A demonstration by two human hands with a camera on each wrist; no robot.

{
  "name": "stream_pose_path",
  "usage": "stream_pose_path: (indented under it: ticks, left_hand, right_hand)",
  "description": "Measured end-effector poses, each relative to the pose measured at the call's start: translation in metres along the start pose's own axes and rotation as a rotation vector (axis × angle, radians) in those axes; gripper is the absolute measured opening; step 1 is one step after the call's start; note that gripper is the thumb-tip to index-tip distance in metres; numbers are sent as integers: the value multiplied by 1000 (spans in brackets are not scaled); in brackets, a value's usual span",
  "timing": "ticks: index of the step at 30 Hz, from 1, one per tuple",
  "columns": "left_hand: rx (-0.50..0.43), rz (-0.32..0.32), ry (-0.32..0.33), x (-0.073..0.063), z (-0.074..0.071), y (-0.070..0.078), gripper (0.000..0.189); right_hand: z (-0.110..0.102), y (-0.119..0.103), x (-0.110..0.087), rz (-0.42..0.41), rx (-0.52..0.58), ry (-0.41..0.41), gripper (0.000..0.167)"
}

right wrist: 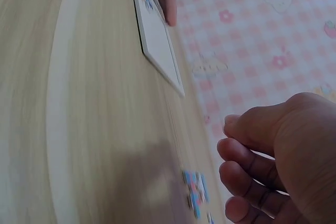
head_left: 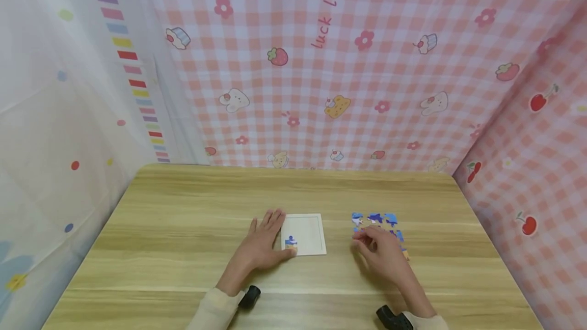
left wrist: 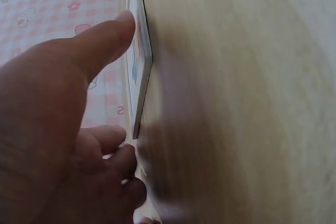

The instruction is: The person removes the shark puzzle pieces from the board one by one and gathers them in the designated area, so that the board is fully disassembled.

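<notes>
A white square puzzle tray (head_left: 308,232) lies flat on the table, with one blue-and-sand jigsaw piece (head_left: 291,242) in its near left corner. My left hand (head_left: 260,247) is spread beside the tray's left side. Its thumb (left wrist: 113,38) presses on the near left corner. Over the loose jigsaw pieces (head_left: 375,218) to the right hovers my right hand (head_left: 384,256), fingers loosely bent. In the right wrist view the thumb and fingers of that hand (right wrist: 268,161) show nothing between them, and several pieces (right wrist: 195,190) lie below. The hand partly hides the pieces in the head view.
The wooden table (head_left: 183,228) carries both tray and pieces, which stand apart with bare wood between them. A pink checked cloth (head_left: 321,75) hangs behind the table's back edge. More cloth hangs at the left and right sides.
</notes>
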State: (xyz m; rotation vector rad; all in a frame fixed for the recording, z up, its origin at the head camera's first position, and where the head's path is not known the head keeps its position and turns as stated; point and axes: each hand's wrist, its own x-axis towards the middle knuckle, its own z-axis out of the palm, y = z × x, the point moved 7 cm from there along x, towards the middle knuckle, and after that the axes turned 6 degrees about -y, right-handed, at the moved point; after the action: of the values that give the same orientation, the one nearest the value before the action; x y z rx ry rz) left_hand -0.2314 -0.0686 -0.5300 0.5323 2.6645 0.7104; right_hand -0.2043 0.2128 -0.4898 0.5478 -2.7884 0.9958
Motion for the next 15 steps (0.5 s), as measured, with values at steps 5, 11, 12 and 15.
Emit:
stream_pose_path:
  ticks: [5, 11, 12, 15]
  left_hand:
    - [57, -11, -23, -1, 2, -2, 103]
    - [106, -17, -42, -1, 2, 0, 101]
    - [114, -20, -45, -1, 3, 1, 100]
    - [126, -31, -49, -1, 3, 0, 100]
  right_hand:
    - [15, -9, 10, 67, 11, -53, 4]
    - [32, -20, 19, 89, 65, -83, 10]
    - [35, -22, 21, 94, 73, -89, 12]
    - [45, -27, 25, 107, 106, -109, 14]
